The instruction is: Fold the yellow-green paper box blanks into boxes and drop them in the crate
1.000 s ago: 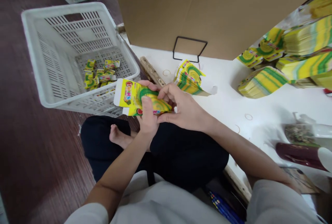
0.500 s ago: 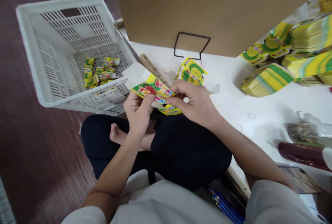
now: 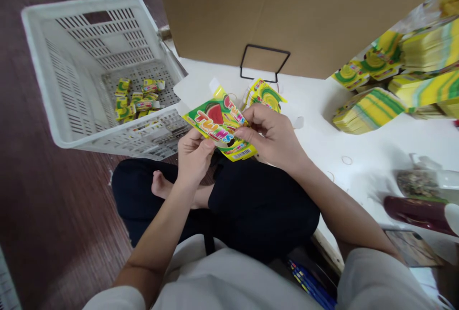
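Observation:
A printed yellow-and-green candy carton (image 3: 215, 121), with its white flaps sticking out, is held above my lap between both hands. My left hand (image 3: 195, 154) pinches its lower left edge, thumb on top. At its right end my right hand (image 3: 274, 133) grips it with thumb and fingers. The carton looks partly opened out, and its printed face is turned up. Just beyond my right hand, a small stack of flat cartons (image 3: 267, 94) lies on the white table (image 3: 308, 152).
To the left stands a white plastic crate (image 3: 64, 142) with several small folded boxes (image 3: 138, 104) inside. A big cardboard sheet (image 3: 287, 13) rises behind the table, beside a black wire frame (image 3: 265, 47). Bundled cartons (image 3: 369, 111) and a maroon cylinder (image 3: 418, 214) are at the right.
The carton has tipped so that more of its printed face shows, and it looks opened wider. My left hand has shifted slightly right; my right hand has also moved a little right.

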Action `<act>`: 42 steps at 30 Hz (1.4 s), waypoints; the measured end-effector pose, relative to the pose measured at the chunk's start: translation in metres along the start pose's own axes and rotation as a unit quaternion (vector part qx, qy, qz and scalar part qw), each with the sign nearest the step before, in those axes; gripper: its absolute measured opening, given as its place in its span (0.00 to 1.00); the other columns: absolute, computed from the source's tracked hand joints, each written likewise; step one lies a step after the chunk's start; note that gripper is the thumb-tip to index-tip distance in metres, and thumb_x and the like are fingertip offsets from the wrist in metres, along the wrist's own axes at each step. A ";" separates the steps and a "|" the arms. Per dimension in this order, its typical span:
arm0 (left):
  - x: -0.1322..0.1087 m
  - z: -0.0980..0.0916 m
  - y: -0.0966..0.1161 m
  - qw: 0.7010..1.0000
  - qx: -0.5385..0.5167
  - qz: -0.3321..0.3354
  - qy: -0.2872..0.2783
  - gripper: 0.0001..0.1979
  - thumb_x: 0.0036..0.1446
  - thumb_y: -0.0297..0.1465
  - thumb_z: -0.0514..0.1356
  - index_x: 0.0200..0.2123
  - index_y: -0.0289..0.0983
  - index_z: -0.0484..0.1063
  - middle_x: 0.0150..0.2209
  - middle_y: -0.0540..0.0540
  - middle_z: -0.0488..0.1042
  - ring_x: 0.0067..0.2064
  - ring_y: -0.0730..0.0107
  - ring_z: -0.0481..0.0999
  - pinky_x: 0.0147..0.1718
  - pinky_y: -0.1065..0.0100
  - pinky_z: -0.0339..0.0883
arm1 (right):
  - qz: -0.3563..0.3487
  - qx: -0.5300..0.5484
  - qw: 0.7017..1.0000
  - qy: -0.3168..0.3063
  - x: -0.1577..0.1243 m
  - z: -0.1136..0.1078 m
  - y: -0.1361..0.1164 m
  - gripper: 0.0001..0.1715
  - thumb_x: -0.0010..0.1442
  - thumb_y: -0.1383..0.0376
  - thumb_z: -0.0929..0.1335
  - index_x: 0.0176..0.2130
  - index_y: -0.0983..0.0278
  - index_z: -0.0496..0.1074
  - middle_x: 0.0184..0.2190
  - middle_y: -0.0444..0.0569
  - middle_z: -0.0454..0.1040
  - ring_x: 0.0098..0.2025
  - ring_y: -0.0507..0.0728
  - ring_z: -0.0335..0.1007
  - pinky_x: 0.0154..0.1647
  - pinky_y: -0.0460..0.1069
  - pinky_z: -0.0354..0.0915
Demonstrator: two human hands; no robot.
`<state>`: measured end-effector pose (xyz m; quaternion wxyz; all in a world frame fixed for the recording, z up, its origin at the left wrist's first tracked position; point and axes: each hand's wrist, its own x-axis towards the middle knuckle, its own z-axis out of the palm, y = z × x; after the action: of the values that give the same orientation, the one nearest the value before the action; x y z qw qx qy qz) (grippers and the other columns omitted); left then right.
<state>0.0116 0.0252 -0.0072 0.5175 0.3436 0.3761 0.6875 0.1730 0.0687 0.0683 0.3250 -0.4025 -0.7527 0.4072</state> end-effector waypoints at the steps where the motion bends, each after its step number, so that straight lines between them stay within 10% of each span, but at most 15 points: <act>1: 0.000 0.001 0.000 1.000 -0.008 0.006 0.001 0.24 0.43 0.54 0.74 0.36 0.43 0.81 0.33 0.48 0.82 0.39 0.60 0.84 0.43 0.59 0.80 | -0.004 0.003 1.000 0.002 0.000 0.000 0.000 0.23 0.62 0.48 0.72 0.32 0.61 0.64 0.26 0.42 0.63 0.28 0.51 0.57 0.27 0.47 0.56; 19: 0.003 -0.001 -0.001 0.993 -0.018 0.092 0.077 0.09 0.50 0.39 0.75 0.32 0.43 0.83 0.33 0.53 0.82 0.33 0.74 0.79 0.35 0.73 0.77 | -0.100 -0.102 0.988 -0.059 -0.001 0.001 -0.002 0.20 0.69 0.60 0.67 0.27 0.62 0.58 0.26 0.41 0.63 0.29 0.50 0.60 0.33 0.46 0.56; 25: 0.014 -0.022 0.013 0.975 0.086 0.192 0.075 0.23 0.54 0.45 0.72 0.51 0.48 0.77 0.52 0.48 0.79 0.56 0.62 0.77 0.59 0.59 0.71 | -0.113 -0.238 0.963 -0.059 -0.004 0.000 0.002 0.09 0.70 0.65 0.65 0.40 0.65 0.75 0.34 0.48 0.72 0.38 0.55 0.68 0.40 0.49 0.61; 29: 0.014 -0.036 0.039 0.931 0.242 0.269 -0.056 0.48 0.42 0.45 0.78 0.66 0.50 0.64 0.67 0.45 0.65 0.70 0.52 0.62 0.72 0.51 0.52 | -0.166 -0.350 0.918 -0.081 -0.006 0.003 -0.001 0.13 0.70 0.68 0.64 0.45 0.62 0.79 0.36 0.51 0.72 0.41 0.58 0.66 0.45 0.53 0.64; 36: 0.003 -0.027 0.037 0.860 0.424 0.022 -0.282 0.52 0.46 0.56 0.71 0.67 0.39 0.58 0.64 0.33 0.68 0.65 0.41 0.69 0.63 0.43 0.64 | -0.315 -0.450 0.835 -0.020 -0.009 0.002 -0.010 0.16 0.71 0.68 0.62 0.46 0.53 0.77 0.40 0.46 0.75 0.51 0.59 0.68 0.62 0.60 0.64; 39: 0.000 -0.019 0.026 0.903 0.379 0.021 -0.202 0.38 0.52 0.54 0.69 0.58 0.38 0.65 0.54 0.38 0.75 0.55 0.50 0.77 0.52 0.53 0.73 | -0.317 -0.444 0.837 0.039 -0.012 0.004 -0.013 0.21 0.71 0.68 0.62 0.58 0.48 0.70 0.50 0.45 0.74 0.59 0.58 0.67 0.72 0.61 0.55; 42: -0.004 -0.009 0.020 0.916 0.390 0.061 -0.065 0.30 0.51 0.51 0.70 0.47 0.39 0.66 0.41 0.46 0.76 0.41 0.59 0.79 0.39 0.61 0.73 | -0.252 -0.321 0.899 0.156 -0.010 0.005 -0.016 0.36 0.69 0.51 0.65 0.70 0.56 0.54 0.66 0.56 0.61 0.71 0.65 0.54 0.76 0.65 0.48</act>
<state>-0.0040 0.0159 0.0059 0.3229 0.5844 0.5585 0.4922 0.1678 0.0527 0.0783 0.3833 -0.3400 -0.8585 -0.0200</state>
